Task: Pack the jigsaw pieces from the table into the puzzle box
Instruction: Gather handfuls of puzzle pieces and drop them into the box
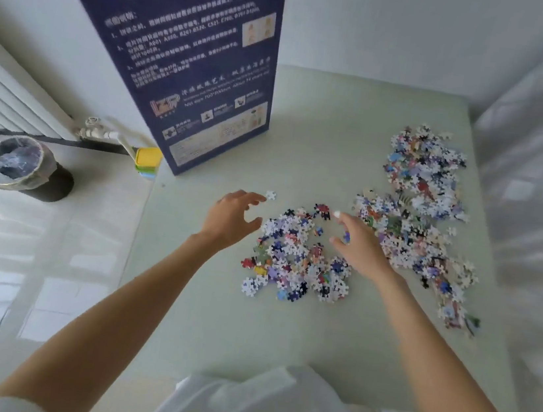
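Observation:
A tall dark-blue puzzle box point(191, 67) stands upright at the table's far left, its top open. A small heap of jigsaw pieces point(294, 257) lies in the middle of the pale green table point(246, 334). A larger spread of pieces point(422, 205) stretches along the right side. My left hand point(232, 218) hovers at the small heap's left edge, fingers spread and loosely curved, holding nothing. My right hand point(358, 241) is at the heap's right edge, fingers extended over the pieces. A single white piece point(270, 195) lies just beyond my left fingertips.
A bin lined with a plastic bag point(13, 161) stands on the floor at left, below a white radiator point(5, 94). A yellow-and-green block point(147, 162) sits by the table's left edge. Plastic-covered furniture point(540, 172) borders the table's right side.

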Tool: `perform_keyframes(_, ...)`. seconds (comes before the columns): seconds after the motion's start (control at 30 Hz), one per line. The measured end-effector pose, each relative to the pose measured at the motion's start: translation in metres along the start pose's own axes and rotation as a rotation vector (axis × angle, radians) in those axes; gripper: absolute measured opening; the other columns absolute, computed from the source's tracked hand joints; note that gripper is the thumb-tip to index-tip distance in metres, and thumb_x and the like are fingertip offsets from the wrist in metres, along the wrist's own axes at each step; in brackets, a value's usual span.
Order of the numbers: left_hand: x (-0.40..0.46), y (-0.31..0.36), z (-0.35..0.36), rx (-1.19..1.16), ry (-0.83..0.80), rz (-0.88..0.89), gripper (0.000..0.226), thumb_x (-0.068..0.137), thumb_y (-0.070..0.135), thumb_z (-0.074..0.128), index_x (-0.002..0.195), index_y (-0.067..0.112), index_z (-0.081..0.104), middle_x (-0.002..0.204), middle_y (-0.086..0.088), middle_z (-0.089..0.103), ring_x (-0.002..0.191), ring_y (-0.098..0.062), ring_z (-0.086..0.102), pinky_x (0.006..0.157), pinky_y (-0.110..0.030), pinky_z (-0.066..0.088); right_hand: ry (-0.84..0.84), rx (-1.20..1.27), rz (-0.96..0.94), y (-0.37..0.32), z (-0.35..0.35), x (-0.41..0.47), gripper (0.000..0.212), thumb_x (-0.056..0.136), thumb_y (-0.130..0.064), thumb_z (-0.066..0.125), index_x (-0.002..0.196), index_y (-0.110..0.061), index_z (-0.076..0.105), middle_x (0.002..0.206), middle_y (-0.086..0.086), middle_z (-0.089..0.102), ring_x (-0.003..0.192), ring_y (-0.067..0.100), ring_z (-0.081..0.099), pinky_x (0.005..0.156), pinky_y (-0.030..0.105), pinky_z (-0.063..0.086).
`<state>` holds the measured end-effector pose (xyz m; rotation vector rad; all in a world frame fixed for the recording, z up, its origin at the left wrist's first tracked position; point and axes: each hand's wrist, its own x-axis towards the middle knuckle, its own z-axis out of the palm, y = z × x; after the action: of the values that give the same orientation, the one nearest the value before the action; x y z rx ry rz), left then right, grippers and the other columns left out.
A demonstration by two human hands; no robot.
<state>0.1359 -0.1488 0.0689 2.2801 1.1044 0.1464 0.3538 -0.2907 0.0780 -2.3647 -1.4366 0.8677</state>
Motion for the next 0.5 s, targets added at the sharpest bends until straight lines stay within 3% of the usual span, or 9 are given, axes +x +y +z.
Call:
perform_keyframes(0.1, -0.01, -0.002, 0.027, 0.042, -0.136, -0.11, 0.055, 0.082, 0.039, 0.067, 0.131, 0.025, 0.048, 0.127, -0.003, 0.055, 0.105, -0.017, 0.056, 0.088, -0.031, 0.049, -0.051, -0.072, 0.201, 0.039, 0.021, -0.018, 0.067, 0.085, -0.028, 0.065, 0.14, -0.012, 0.031, 0.139, 0.015, 0.037, 0.127, 0.031, 0.035, 0.101, 0.04, 0.035)
perform_keyframes(0.23, -0.028, 0.002, 0.059, 0.112, -0.339, -0.302, 0.097, 0.069, 0.055, 0.072, 0.145, 0.022, 0.023, 0.141, -0.012, 0.033, 0.126, -0.03, 0.037, 0.1, -0.042, 0.04, -0.1, -0.069, 0.397, 0.057, 0.047, -0.035, 0.088, 0.075, -0.05, 0.07, 0.142, -0.016, 0.024, 0.148, 0.017, 0.013, 0.132, 0.042, 0.018, 0.102, 0.051, 0.033)
perform_keyframes(0.4, -0.047, 0.021, 0.098, 0.07, -0.326, -0.336, 0.106, 0.061, 0.053, 0.079, 0.145, 0.025, 0.021, 0.137, -0.01, 0.024, 0.124, -0.03, 0.028, 0.101, -0.042, 0.037, -0.074, -0.064, 0.227, 0.038, 0.082, -0.037, 0.09, 0.07, -0.054, 0.072, 0.139, -0.019, 0.027, 0.149, 0.013, 0.01, 0.133, 0.037, 0.015, 0.095, 0.05, 0.043)
perform_keyframes(0.5, -0.054, 0.031, 0.114, 0.074, -0.271, -0.332, 0.106, 0.058, 0.051, 0.082, 0.143, 0.023, 0.025, 0.136, -0.009, 0.025, 0.124, -0.029, 0.027, 0.102, -0.039, 0.035, -0.064, -0.096, 0.112, 0.025, 0.095, -0.035, 0.09, 0.068, -0.055, 0.072, 0.138, -0.019, 0.027, 0.142, 0.014, 0.019, 0.124, 0.034, 0.025, 0.085, 0.043, 0.047)
